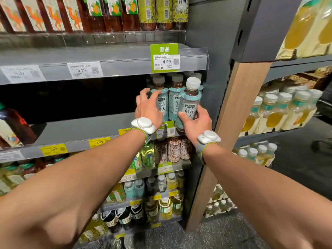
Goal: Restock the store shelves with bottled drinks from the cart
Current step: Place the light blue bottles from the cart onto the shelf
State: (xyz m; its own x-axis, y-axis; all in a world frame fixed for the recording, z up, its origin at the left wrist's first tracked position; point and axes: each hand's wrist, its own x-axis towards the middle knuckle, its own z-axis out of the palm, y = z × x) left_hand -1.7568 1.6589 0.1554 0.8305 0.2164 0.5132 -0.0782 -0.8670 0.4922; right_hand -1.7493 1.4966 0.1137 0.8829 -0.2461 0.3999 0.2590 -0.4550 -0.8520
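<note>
Just below the green price tag [164, 58], a teal-labelled bottle [189, 103] was held tilted at the shelf [80, 130] edge by the right hand [196, 121], its grip wrapped round the lower body, while the leftmost bottle [161, 105] of the row [175, 103] under that tag was clasped by the left hand [148, 108], grip curled round its shoulder. Were the tilted bottle released before its base was seated flat, it could be tipped off the edge; pushed in too hard, the row could be toppled leftward of the tag.
</note>
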